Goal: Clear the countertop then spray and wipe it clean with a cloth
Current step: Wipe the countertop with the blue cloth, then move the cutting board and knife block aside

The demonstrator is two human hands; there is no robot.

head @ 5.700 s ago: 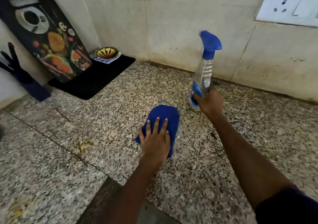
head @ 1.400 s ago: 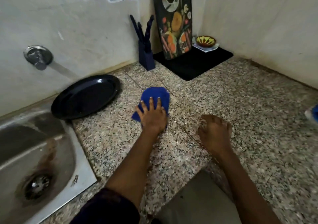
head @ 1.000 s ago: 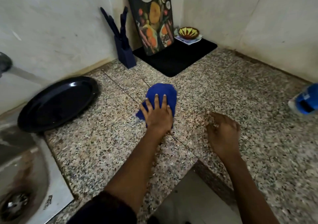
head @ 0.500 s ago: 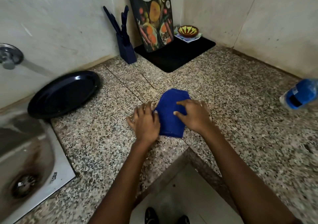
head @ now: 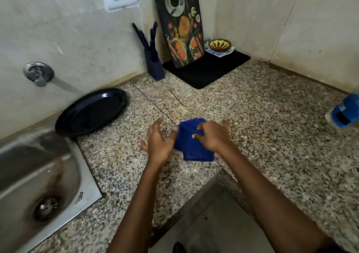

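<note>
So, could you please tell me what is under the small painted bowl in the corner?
The painted bowl sits on a light square dish, which rests on the black mat. The dish's middle is covered.

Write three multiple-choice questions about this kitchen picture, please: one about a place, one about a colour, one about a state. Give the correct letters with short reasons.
1. Where is the black plate?
A. inside the sink
B. on the counter between the sink and the cloth
C. on the black mat

2. What colour is the cloth?
A. blue
B. yellow
C. white

3. What is the right hand doing?
A. holding the spray bottle
B. resting flat on the counter
C. gripping the cloth

Answers:
1 B: the plate lies on the counter beside the sink.
2 A: the cloth is plainly dark blue.
3 C: its fingers curl round the cloth; the spray bottle stands apart at the right edge.
</note>
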